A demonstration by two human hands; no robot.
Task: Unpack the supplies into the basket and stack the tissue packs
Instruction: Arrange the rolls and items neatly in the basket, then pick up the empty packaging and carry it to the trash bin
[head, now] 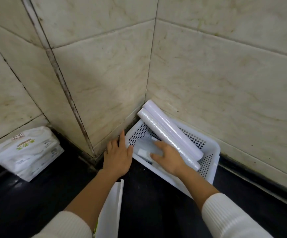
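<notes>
Both hands at basket with 2 rolls

Floor: dark, glossy, bounded by pale marble-patterned wall tiles that form a corner.

Basket: white, perforated plastic, standing on the floor, pushed into the wall corner.

Tissue packs: white wrapped packs with green print, stacked on the floor well to the left of the basket, against the wall.

Bag: white, flat, just in front of the basket toward the near edge; whether it rests on the floor cannot be told.
</notes>
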